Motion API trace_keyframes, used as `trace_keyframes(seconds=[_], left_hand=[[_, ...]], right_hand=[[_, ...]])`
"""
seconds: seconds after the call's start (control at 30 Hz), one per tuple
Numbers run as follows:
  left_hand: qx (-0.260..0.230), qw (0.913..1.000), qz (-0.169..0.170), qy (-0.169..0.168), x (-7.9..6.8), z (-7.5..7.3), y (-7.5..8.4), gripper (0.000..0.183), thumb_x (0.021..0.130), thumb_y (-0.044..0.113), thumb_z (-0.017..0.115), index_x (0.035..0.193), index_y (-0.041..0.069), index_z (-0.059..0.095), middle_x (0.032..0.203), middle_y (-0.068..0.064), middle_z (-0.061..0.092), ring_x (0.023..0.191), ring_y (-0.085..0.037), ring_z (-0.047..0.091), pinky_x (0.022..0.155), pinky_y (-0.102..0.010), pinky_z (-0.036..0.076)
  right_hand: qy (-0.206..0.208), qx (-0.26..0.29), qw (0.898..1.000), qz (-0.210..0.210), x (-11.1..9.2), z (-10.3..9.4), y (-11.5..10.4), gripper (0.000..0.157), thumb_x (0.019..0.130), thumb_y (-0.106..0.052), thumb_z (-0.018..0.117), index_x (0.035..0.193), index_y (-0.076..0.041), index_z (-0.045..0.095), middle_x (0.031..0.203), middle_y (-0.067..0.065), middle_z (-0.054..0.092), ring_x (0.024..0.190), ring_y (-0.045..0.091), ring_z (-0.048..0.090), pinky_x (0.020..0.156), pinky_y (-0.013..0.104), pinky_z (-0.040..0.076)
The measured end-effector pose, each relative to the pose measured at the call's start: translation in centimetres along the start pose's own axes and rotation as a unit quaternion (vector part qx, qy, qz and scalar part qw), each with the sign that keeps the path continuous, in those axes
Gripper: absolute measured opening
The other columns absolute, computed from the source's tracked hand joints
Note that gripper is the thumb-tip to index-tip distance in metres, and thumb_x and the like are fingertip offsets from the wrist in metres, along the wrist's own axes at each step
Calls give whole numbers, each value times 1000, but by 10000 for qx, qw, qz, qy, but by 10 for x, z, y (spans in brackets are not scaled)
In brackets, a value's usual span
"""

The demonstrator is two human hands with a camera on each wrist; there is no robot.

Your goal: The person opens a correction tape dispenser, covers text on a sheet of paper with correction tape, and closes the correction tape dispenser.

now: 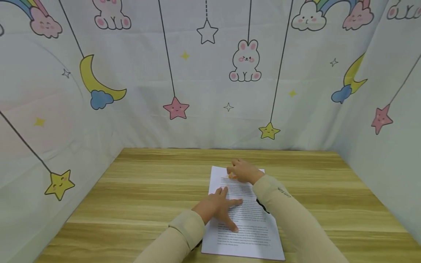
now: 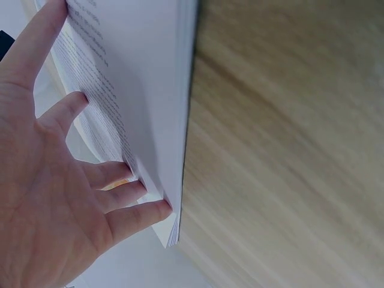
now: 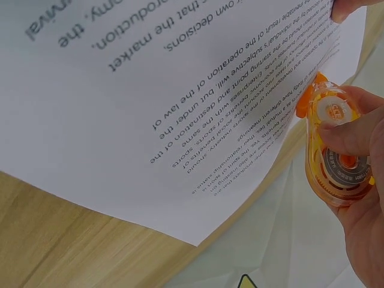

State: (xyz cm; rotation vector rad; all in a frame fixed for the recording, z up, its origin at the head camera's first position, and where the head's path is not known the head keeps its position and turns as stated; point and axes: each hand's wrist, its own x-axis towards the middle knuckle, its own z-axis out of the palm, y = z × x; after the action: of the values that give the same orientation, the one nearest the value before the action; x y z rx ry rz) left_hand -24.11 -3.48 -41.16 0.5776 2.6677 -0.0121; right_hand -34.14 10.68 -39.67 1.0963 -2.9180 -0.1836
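Correction tape (image 3: 318, 159): at the paper stack's (image 1: 246, 223) top lines; round inner parts show through its clear orange casing.
Right hand (image 1: 242, 171): thumb and fingers grip the tape.
Left hand (image 1: 221, 209): fingers spread, touching the paper stack's left side.
Table (image 1: 158, 204): wood-grained, under the paper stack.
Curtain (image 1: 204, 73): white, cartoon-printed, beyond it.

Left fingers (image 1: 235, 202) on the printed paper (image 1: 248, 221)

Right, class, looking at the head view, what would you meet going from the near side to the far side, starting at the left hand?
Left hand on the printed paper → right hand holding the orange tape dispenser → patterned curtain.
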Motion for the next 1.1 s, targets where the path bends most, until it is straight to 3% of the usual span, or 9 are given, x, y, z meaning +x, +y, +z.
trace_keyframes(seconds=[1.1], left_hand=[[-67, 10000, -17, 41, -1, 0, 2, 93, 55, 75, 67, 136, 55, 27, 155, -10, 13, 142, -32, 14, 105, -54, 31]], right_hand=[[-43, 77, 9997, 248, -11, 2, 10, 24, 88, -6, 60, 106, -21, 63, 107, 8, 54, 107, 29, 53, 94, 43, 44]])
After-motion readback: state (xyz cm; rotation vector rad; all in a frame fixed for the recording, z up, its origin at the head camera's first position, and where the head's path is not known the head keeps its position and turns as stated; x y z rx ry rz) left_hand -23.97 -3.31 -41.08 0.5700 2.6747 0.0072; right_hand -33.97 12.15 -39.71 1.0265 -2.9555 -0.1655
